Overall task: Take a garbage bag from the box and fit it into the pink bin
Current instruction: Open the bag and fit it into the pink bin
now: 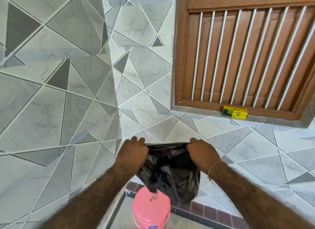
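Note:
A black garbage bag (170, 170) hangs in the air, stretched between both hands at its top edge. My left hand (133, 152) grips the bag's left corner and my right hand (202, 153) grips the right corner. The bag's lower end dangles just above the pink bin (150, 210), which stands on the floor in the wall corner below; the bin's inside is not visible. The yellow and green box (234, 112) lies on the window sill, up and to the right of my hands.
Grey tiled walls meet in a corner right behind the bin. A brown wooden window (247, 49) with white bars sits above the sill (196, 116). A dark brick skirting (213, 213) runs along the floor at the right.

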`<state>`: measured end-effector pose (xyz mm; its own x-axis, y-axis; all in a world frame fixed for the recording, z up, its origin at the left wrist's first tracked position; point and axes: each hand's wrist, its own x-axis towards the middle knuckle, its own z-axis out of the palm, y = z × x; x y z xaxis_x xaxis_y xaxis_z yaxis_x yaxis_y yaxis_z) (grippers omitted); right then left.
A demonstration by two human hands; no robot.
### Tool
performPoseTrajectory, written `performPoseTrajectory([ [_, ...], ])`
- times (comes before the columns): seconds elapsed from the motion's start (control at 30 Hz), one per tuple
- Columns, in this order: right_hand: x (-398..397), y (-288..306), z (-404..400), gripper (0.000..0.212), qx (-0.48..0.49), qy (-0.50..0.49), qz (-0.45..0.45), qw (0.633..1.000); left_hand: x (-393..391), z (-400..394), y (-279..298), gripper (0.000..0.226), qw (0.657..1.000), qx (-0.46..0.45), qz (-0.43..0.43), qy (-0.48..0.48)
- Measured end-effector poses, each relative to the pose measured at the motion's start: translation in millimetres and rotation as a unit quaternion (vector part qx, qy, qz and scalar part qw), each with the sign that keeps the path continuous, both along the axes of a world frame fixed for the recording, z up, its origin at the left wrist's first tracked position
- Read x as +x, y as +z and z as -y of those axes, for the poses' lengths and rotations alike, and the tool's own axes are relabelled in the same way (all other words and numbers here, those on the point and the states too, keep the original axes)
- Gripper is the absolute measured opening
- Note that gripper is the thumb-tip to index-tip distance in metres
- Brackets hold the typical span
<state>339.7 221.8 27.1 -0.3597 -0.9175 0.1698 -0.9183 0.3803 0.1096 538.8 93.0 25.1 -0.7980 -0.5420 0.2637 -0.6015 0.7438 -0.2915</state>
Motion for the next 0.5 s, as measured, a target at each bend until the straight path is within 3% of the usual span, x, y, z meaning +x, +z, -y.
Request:
performPoseTrajectory([
  [0.07,-6.9,0.9,-3.7,0.027,0.002,-0.031,-0.003,1.0,8.6,5.9,-10.2,0.022,0.995,0.059,0.009,0.083],
  [0.13,-7.1,1.0,-7.8,0.027,-0.037,-0.057,0.013,0.998,14.5,13.3,-17.8,0.023,0.97,0.152,-0.085,0.17],
  [0.23,-2.6,-1.2,-10.5,0.04,-0.07,-0.101,0.032,0.992,9.9,15.8,-25.6,0.038,0.871,0.332,-0.287,0.22],
  [0.33,-2.0,-6.5,-7.8,0.024,-0.038,-0.103,0.005,0.994,2.1,9.4,-34.9,0.029,0.815,0.352,-0.421,0.186],
  [0.4,-8.2,-6.9,-9.5,0.027,-0.015,-0.103,0.008,0.995,2.9,10.7,-38.9,0.025,0.833,0.331,-0.412,0.161],
  [0.43,-13.2,-6.4,-11.7,0.028,-0.007,-0.101,0.008,0.995,6.3,16.3,-39.9,0.027,0.878,0.301,-0.34,0.15],
  [0.5,-27.0,-2.8,-17.2,0.03,0.002,-0.102,-0.001,0.995,13.7,27.7,-34.6,0.031,0.958,0.231,-0.107,0.133],
])
